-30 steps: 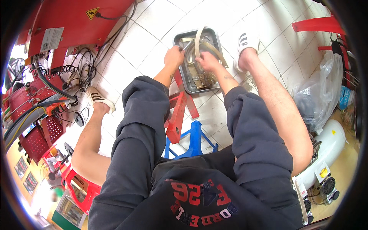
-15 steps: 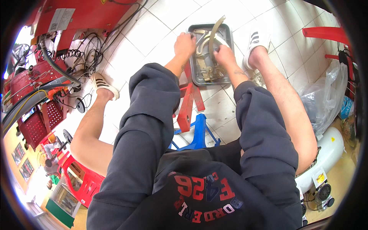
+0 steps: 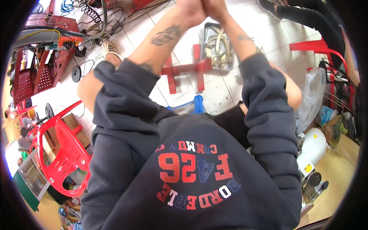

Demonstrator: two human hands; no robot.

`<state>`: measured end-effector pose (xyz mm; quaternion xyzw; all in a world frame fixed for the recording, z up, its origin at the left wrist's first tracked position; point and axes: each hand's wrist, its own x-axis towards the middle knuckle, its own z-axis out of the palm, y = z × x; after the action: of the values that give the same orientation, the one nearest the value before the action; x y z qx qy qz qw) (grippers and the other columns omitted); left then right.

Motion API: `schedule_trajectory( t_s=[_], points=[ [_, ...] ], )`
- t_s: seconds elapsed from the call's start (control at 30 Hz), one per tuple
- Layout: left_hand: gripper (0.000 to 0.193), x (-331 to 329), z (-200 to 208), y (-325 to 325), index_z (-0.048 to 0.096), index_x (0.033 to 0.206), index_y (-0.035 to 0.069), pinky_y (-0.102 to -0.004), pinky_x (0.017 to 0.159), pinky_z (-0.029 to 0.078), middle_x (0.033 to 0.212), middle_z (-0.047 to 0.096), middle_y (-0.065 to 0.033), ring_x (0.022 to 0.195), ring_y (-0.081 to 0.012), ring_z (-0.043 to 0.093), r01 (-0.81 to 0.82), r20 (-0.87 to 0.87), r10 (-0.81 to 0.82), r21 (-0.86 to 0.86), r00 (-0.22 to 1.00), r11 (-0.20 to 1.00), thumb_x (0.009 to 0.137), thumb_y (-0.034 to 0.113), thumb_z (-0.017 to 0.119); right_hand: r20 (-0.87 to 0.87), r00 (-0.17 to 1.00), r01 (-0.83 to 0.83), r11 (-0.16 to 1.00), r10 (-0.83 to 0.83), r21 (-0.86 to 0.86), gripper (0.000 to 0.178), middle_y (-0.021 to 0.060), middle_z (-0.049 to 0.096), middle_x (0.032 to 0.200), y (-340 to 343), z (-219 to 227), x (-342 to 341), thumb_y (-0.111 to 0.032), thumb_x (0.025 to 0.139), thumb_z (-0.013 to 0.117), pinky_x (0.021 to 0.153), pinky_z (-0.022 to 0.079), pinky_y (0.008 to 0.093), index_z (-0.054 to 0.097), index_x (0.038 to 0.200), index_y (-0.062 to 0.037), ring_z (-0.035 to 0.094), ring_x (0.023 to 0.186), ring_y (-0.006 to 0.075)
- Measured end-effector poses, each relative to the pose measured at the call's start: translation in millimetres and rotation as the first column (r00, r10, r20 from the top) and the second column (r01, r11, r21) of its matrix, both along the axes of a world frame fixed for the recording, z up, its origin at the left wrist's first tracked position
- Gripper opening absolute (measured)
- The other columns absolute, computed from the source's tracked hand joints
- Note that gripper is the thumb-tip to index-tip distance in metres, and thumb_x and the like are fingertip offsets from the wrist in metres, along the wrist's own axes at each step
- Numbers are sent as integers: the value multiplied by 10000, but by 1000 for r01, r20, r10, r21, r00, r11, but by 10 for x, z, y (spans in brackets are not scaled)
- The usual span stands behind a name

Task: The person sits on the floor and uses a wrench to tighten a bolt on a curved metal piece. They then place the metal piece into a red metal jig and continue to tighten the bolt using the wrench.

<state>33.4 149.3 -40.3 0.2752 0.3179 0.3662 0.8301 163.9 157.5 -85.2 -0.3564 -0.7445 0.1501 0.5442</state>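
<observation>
My left hand [image 3: 193, 12] and my right hand [image 3: 215, 8] are raised close together at the upper edge, seemingly touching. Their fingers run out of the picture, so what they hold, if anything, does not show. Below them on the tiled floor lies a dark rectangular tray [image 3: 227, 69], partly behind my right forearm. Inside it are a pale curved strip [image 3: 219, 40] and several metal parts heaped together, too small to name one by one.
Beside the tray stands a red metal frame [image 3: 184, 69], with a blue plastic stool [image 3: 197, 103] nearer me. Cables [image 3: 115, 19] tangle at the upper left. A red plastic chair [image 3: 61, 134] is at left. Another person's dark-trousered leg [image 3: 306, 17] reaches in at upper right, near a red chair [image 3: 312, 46].
Both hands have left the tray, risen and come together at the top of the view. The view has shifted, and another person's legs have appeared at the upper right.
</observation>
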Motion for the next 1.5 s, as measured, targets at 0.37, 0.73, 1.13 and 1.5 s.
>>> schedule_trajectory(
  t_s=[0.37,0.73,1.13,1.5],
  points=[
    [850,-938,1269,-1400,202,1532,-14,-421,1158,249,1560,307,-196,1363,-260,409,330,342,-393,228,854,916,974,610,352,173,881,452,676,-440,-582,520,211,690,1027,-937,744,-13,-481,984,470,855,507,454,621,1166,-18,659,973,364],
    [426,-1326,-550,-136,417,1442,95,-373,997,443,1392,549,-111,1233,-263,550,253,-392,-126,293,911,922,1024,171,448,204,664,634,399,-719,-662,283,111,690,779,-4355,1698,-576,-230,963,548,694,517,370,567,1189,-61,693,756,269],
    [357,-783,-183,-322,540,1309,52,-382,974,425,1291,618,-96,1140,-231,613,383,-531,-173,316,830,868,1018,256,503,947,281,686,-658,-153,-310,447,174,668,948,-7064,2265,-1115,-401,848,688,789,495,449,610,1083,-28,635,928,365],
    [364,-1010,-48,-452,552,1301,66,-328,895,434,1223,653,-68,1043,-176,630,325,-615,-54,338,787,883,1000,271,547,965,-94,467,-867,-246,-175,1146,371,448,1365,-5598,1405,614,-652,823,624,1076,383,501,14,1536,5,476,1256,507]
  ],
)
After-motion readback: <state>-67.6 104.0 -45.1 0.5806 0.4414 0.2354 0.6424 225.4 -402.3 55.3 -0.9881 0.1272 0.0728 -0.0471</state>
